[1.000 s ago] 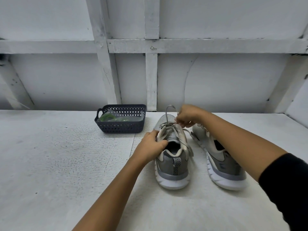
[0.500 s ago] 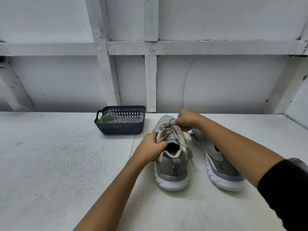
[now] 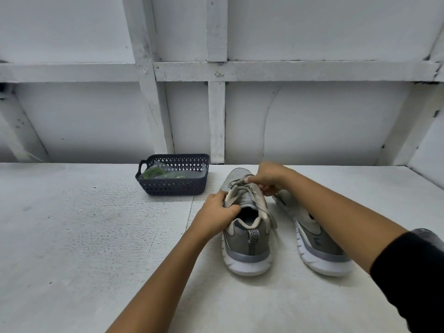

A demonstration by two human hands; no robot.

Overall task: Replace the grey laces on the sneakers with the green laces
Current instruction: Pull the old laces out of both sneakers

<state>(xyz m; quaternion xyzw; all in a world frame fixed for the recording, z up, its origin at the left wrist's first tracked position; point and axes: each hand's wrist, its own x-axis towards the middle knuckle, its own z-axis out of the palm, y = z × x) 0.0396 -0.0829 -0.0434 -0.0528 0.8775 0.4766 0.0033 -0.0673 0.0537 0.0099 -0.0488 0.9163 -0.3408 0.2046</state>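
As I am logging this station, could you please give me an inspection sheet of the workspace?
Surface: white table, rough paint, dark specks.
Job's things: sneaker with grey lace threaded; second sneaker beside it; green laces, bagged, in the basket.
Clutter: nothing seen.
Grippers: left hand grips the sneaker's eyelet edge; right hand pinches the grey lace near the toe.
Cables: nothing seen.
Surroundings: white wall with beams.

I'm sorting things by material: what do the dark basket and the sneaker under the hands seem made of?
The basket looks like moulded plastic, matte dark grey: regular diamond cut-outs, a moulded handle. The sneaker seems matte grey mesh fabric above a smooth white sole, foam or rubber; I cannot tell which.
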